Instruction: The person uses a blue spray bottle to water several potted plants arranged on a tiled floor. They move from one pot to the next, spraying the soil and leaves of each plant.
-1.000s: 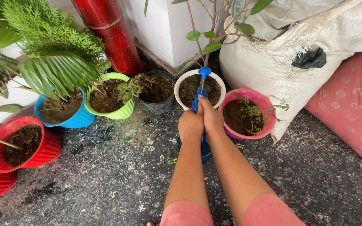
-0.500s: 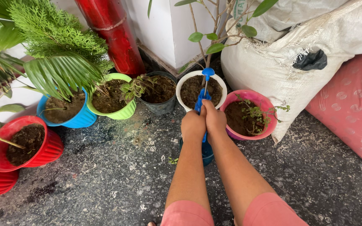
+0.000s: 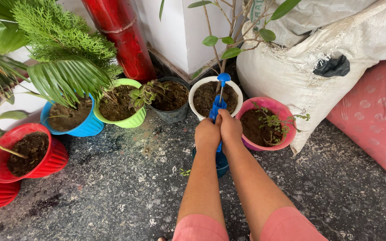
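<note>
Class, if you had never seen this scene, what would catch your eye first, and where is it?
Both hands, left hand and right hand, clasp a blue sprayer at the centre. Its nozzle points at the white pot, with a pink pot to the right. A red pipe stands behind.

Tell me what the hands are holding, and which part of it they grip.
Both the left hand and the right hand clasp a blue spray bottle by its upper handle part, below the nozzle; its base shows beneath the hands.

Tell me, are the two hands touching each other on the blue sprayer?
Touching. The head view shows the left hand and the right hand pressed side by side, no gap between them, both wrapped around the blue sprayer.
</note>
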